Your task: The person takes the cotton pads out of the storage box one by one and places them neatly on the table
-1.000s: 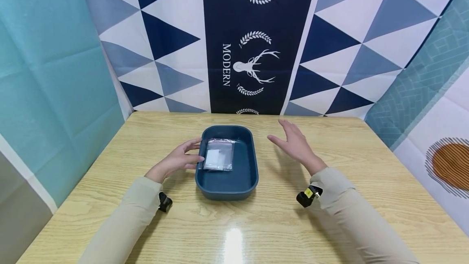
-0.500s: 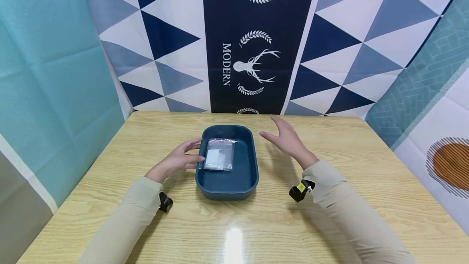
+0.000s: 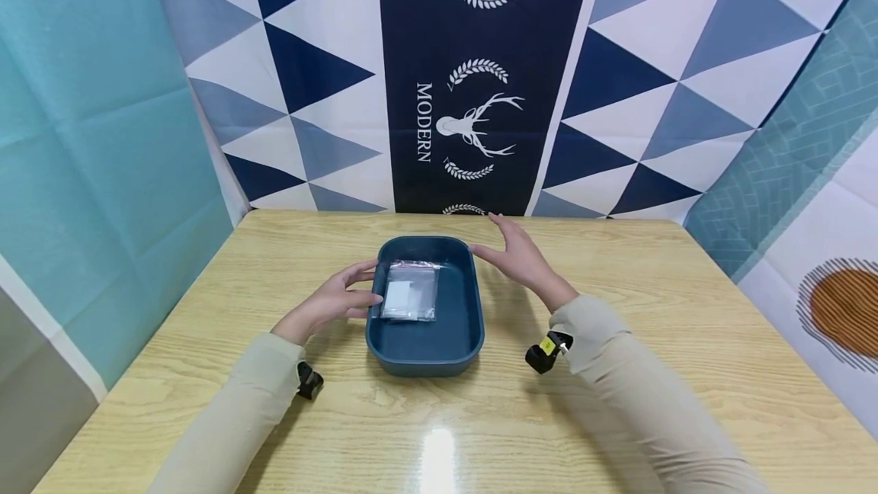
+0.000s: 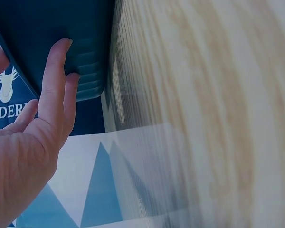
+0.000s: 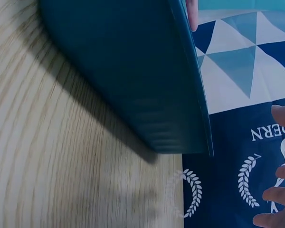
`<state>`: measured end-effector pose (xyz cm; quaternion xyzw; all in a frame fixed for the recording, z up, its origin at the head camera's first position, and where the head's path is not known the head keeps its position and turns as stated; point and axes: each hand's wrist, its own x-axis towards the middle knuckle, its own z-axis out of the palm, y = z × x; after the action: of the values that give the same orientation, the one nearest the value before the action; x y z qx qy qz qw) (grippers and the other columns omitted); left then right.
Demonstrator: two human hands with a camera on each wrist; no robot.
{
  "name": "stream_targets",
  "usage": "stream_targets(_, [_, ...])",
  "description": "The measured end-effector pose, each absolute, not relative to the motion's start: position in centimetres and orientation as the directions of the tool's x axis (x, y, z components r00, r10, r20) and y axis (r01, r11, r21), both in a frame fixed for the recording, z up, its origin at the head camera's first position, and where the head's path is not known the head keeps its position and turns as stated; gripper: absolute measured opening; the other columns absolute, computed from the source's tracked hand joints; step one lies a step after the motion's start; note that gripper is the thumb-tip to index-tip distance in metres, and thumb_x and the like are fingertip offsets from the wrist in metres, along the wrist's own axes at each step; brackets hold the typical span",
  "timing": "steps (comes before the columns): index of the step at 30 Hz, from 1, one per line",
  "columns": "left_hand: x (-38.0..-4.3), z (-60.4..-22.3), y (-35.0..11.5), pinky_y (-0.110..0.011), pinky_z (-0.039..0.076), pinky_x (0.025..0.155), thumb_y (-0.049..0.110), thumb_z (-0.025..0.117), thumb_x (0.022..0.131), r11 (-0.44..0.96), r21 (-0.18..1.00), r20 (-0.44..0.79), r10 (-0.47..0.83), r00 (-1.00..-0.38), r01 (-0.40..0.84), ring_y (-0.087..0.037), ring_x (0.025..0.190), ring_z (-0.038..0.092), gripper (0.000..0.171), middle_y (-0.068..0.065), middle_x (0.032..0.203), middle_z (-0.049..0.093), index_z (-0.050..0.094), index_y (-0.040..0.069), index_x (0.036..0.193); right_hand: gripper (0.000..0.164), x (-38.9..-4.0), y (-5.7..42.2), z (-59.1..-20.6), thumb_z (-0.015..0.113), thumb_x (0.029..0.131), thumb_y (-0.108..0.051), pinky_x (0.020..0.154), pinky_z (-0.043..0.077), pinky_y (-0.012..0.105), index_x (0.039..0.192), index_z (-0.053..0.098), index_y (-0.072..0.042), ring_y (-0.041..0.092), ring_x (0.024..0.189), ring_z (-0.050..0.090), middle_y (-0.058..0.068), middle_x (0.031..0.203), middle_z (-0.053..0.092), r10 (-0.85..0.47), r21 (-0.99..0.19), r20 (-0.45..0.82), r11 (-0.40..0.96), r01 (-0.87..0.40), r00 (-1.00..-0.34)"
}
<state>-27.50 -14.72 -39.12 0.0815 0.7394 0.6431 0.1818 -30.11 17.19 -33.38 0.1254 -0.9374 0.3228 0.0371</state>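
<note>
Between the left hand [image 3: 329, 299] and right hand [image 3: 521, 258], a blue bin [image 3: 456, 311]

I see the bin upright on the wooden table [image 3: 370, 418]. Inside it, toward its far left part, lies a clear bag [image 3: 421, 296] with a white patch. The left hand is loosely extended, fingertips against the bin's outer left wall and the thumb at the rim. The right hand, fingers spread wide, is raised just beside the bin's far right corner; I cannot tell whether its thumb tip touches the rim. Behind the table I see a patterned cloth [image 3: 473, 36].
</note>
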Motion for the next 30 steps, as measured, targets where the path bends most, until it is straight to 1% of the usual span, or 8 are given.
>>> stream_targets(8, [-27.3,-39.1,-14.8,-0.042,0.052,0.082,0.005,0.065,0.086,0.141,0.983,-0.159,0.355,-0.921,-0.115,-0.032,0.107,0.056,0.071,-0.017,0.143,0.030,0.030,0.015,0.146,0.078,-30.3,15.6,-33.3,0.060,0.087,-0.045,0.108,0.021,0.053,0.146,0.027,-0.006,0.033,0.136,0.020,0.016,0.150,0.023,-0.231,-0.633,0.144,0.726,-0.269,-0.962])
stream_targets(19, [-27.2,-39.4,-14.9,-0.042,0.052,0.082,0.004,0.064,0.087,0.133,0.985,-0.155,0.360,-0.920,-0.114,-0.031,0.106,0.057,0.070,-0.018,0.143,0.030,0.029,0.014,0.146,0.075,-30.3,13.2,-33.3,0.062,0.088,-0.041,0.108,0.022,0.051,0.146,0.028,-0.009,0.032,0.135,0.023,0.014,0.149,0.027,-0.232,-0.675,0.124,0.693,-0.253,-0.965])
stream_targets(25, [-27.2,-39.2,-14.8,-0.041,0.052,0.082,0.004,0.064,0.087,0.136,0.984,-0.159,0.356,-0.921,-0.117,-0.030,0.106,0.057,0.070,-0.018,0.143,0.030,0.029,0.015,0.146,0.075,-30.4,12.3,-33.2,0.063,0.087,-0.042,0.108,0.024,0.050,0.146,0.029,-0.010,0.030,0.135,0.025,0.011,0.149,0.028,-0.235,-0.695,0.113,0.676,-0.246,-0.965])
stream_targets(30, [-27.3,-39.1,-14.7,-0.042,0.052,0.082,0.004,0.064,0.087,0.133,0.984,-0.156,0.361,-0.919,-0.114,-0.030,0.106,0.057,0.070,-0.018,0.143,0.030,0.029,0.015,0.146,0.074,-30.7,11.9,-33.3,0.064,0.086,-0.041,0.108,0.024,0.051,0.146,0.030,-0.012,0.029,0.135,0.025,0.010,0.149,0.028,-0.254,-0.732,0.114,0.632,-0.254,-0.960])
